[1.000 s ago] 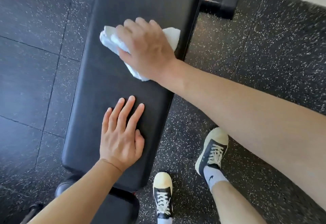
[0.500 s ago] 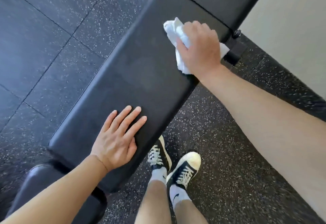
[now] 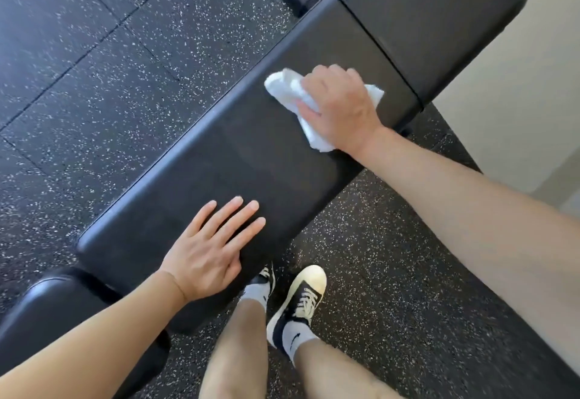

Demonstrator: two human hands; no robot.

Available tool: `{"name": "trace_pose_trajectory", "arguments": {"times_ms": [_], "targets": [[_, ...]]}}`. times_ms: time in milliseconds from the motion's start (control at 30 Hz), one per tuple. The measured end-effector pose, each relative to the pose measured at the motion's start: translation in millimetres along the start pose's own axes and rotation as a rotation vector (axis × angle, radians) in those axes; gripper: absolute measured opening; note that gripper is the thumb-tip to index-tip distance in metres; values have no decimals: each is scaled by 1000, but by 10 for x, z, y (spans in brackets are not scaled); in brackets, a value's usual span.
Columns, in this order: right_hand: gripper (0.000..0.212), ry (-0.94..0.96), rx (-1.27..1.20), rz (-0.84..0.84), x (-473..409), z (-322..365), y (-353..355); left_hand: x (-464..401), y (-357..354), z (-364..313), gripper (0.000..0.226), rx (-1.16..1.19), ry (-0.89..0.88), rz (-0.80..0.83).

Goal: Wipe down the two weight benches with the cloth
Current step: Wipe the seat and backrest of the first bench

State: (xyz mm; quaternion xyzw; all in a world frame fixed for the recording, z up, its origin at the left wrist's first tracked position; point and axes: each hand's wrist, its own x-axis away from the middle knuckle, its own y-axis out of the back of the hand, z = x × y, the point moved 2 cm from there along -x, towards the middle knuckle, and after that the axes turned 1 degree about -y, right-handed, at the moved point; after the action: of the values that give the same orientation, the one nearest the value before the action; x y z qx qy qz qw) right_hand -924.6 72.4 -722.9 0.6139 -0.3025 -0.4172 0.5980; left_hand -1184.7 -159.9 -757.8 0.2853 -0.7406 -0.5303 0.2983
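Note:
A black padded weight bench (image 3: 238, 160) runs diagonally from lower left to upper right. Its long pad meets a second pad section (image 3: 439, 12) at a seam near the top right. My right hand (image 3: 342, 106) grips a crumpled white cloth (image 3: 285, 88) and presses it on the long pad just before that seam. My left hand (image 3: 207, 251) rests flat on the near end of the same pad, fingers straight and spread.
Black speckled rubber floor tiles (image 3: 110, 69) surround the bench. A rounded black pad (image 3: 56, 314) sits at the lower left under my left forearm. My feet in dark and cream sneakers (image 3: 301, 298) stand beside the bench. A pale wall (image 3: 533, 100) rises at the right.
The view swung, so the bench now lies more diagonal. My right hand slid the cloth along the pad toward the seam, then slightly back toward me. My left hand stayed flat on the near end.

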Motion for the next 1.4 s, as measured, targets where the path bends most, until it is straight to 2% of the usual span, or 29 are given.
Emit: {"name": "trace_pose_trajectory", "arguments": {"times_ms": [67, 133, 200, 233, 367, 467, 533, 633, 767, 833, 967, 1100, 1167, 1267, 1333, 1400], "targets": [[35, -258, 23, 11, -78, -323, -20, 9, 1, -3, 70, 12, 0, -7], [38, -464, 63, 32, -131, -281, -82, 13, -5, -1, 73, 17, -7, -10], [34, -502, 46, 43, -231, 84, -94, 20, -18, 6, 76, 20, -8, -9], [31, -456, 13, 36, -286, 331, -107, 24, -22, 8, 77, 19, -10, -6], [19, -81, -151, -2, -451, 1364, -131, 25, -12, 8, 77, 6, -10, 31], [16, 108, -221, 3, -448, 1714, -116, 9, 12, -8, 77, 2, 10, 51], [16, 194, -224, -23, -433, 1598, -115, 6, 34, -24, 75, 0, 16, 64], [23, 254, -170, -12, -363, 1059, -84, -60, 115, -63, 68, 5, 38, 72], [30, 43, -88, 14, -315, -32, -63, -381, 307, -98, 48, -14, 127, 14], [34, -108, -98, 54, -257, -446, -30, -616, 418, -59, 48, -32, 188, -8], [26, -237, -109, 50, 98, -447, 28, -1144, 635, 106, 53, -7, 412, -51], [19, -71, -138, -9, 692, -107, 65, -1649, 811, 349, 55, 112, 647, -97], [17, 53, -156, -16, 943, -83, 73, -1917, 848, 413, 58, 159, 690, -77], [15, 134, -165, -4, 1095, -324, 98, -2389, 876, 395, 64, 145, 608, -29], [16, 37, -146, -25, 1086, -657, 136, -2735, 861, 309, 66, 159, 594, -32], [20, -119, -122, -16, 1049, -1017, 182, -3065, 822, 195, 65, 210, 736, -99]]}}
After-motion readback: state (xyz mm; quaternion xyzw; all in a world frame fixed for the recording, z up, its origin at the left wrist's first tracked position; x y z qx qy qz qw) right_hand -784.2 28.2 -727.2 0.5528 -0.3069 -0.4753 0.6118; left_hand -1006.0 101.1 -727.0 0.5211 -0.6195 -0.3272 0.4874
